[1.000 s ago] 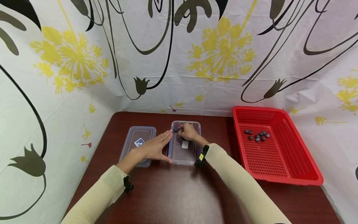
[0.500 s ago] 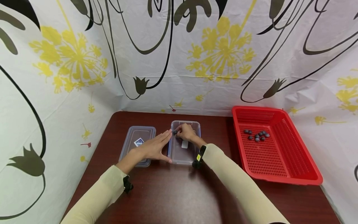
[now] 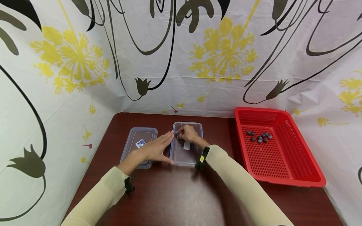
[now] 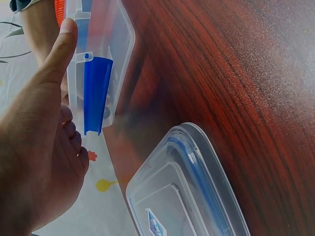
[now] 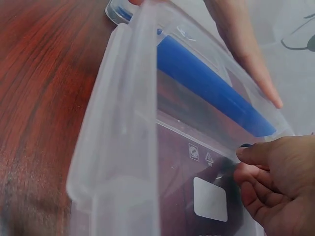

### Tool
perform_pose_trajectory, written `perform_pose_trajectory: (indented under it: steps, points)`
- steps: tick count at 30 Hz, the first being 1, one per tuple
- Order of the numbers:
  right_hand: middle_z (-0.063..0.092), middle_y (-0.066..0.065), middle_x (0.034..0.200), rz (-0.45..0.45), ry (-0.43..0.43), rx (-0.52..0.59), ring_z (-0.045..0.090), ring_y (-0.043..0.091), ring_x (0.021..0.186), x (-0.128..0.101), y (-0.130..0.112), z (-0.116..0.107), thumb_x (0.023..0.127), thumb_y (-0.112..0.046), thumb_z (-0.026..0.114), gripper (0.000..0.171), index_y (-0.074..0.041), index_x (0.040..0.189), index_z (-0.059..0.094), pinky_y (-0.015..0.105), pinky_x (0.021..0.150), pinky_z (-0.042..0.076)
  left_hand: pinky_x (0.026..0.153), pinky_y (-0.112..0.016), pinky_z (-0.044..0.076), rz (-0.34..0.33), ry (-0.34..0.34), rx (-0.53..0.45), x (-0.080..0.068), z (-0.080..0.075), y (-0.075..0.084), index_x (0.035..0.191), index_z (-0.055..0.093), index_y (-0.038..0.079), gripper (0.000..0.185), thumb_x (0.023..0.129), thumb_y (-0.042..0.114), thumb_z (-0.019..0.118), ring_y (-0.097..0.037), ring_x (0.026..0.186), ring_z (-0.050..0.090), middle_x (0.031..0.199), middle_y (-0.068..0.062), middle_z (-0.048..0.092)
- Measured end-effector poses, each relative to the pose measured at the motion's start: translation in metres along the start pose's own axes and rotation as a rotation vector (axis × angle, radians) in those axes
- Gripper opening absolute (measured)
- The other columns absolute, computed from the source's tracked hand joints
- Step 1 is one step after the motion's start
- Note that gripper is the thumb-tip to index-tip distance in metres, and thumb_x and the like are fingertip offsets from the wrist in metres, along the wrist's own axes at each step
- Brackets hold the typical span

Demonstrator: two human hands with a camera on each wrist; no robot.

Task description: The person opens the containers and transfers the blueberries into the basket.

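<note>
A clear plastic container [image 3: 188, 157] with blue side clasps [image 4: 96, 93] stands open on the dark wooden table. My left hand [image 3: 156, 149] lies with straight fingers flat against the container's left wall; its thumb [image 4: 61, 44] points along the rim. My right hand [image 3: 187, 133] reaches inside the container at its far left corner and pinches a small dark grey ball [image 3: 177, 134] in its fingertips. In the right wrist view the right hand [image 5: 278, 184] hovers over the container floor, beside the white label [image 5: 210, 199]. The left hand's fingers [image 5: 246, 54] show beyond the blue clasp [image 5: 211, 91].
The container's clear lid [image 3: 139, 144] lies flat on the table just left of my left hand. A red mesh basket [image 3: 285, 163] at the right holds several dark grey balls [image 3: 260, 137]. Patterned cloth walls close in the table [image 3: 175, 194] at the back and sides.
My right hand with the ball has sunk slightly into the container and its forearm has shifted a little. The left hand has stayed put.
</note>
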State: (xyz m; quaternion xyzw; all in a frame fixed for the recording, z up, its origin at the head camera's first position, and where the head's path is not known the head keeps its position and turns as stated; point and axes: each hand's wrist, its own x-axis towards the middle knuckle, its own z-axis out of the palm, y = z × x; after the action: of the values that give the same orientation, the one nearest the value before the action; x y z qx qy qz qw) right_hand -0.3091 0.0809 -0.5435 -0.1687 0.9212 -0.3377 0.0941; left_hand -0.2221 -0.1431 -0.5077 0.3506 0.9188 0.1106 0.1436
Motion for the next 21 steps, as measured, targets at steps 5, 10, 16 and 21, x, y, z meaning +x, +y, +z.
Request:
perform_pose_trajectory:
  steps: [5, 10, 16, 21]
  points:
    - [0.08, 0.011, 0.091, -0.061, -0.012, 0.002, 0.069, 0.013, 0.075, -0.003, 0.003, -0.008, 0.092, -0.003, 0.074, 0.017, 0.002, 0.106, 0.081, 0.027, 0.072, 0.058, 0.131, -0.05, 0.018, 0.002, -0.004, -0.012, 0.001, 0.0, -0.001, 0.17, 0.006, 0.005, 0.13, 0.085, 0.077, 0.072, -0.028, 0.165, 0.005, 0.179, -0.011, -0.002]
    - [0.08, 0.012, 0.092, -0.099, -0.016, 0.01, 0.073, 0.017, 0.08, -0.007, 0.003, -0.021, 0.092, -0.004, 0.074, 0.017, 0.003, 0.106, 0.081, 0.028, 0.074, 0.059, 0.131, -0.048, 0.017, 0.008, 0.002, -0.007, 0.002, -0.001, -0.002, 0.17, 0.006, 0.005, 0.131, 0.084, 0.077, 0.072, -0.026, 0.165, 0.003, 0.179, -0.011, -0.002]
    - [0.08, 0.011, 0.097, -0.122, -0.04, 0.005, 0.075, 0.018, 0.086, -0.015, -0.002, -0.04, 0.094, -0.006, 0.073, 0.02, 0.002, 0.11, 0.08, 0.029, 0.077, 0.06, 0.131, -0.049, 0.017, 0.004, -0.005, -0.02, 0.002, -0.001, -0.001, 0.17, 0.006, 0.005, 0.131, 0.084, 0.077, 0.073, -0.027, 0.165, 0.004, 0.179, -0.011, -0.002]
    - [0.08, 0.01, 0.094, -0.16, -0.009, 0.015, 0.074, 0.018, 0.082, -0.023, -0.003, -0.059, 0.094, -0.005, 0.074, 0.019, 0.002, 0.109, 0.08, 0.029, 0.074, 0.059, 0.131, -0.049, 0.016, -0.002, -0.012, -0.024, 0.002, -0.001, 0.0, 0.17, 0.005, 0.005, 0.131, 0.084, 0.077, 0.073, -0.027, 0.165, 0.004, 0.179, -0.011, -0.003]
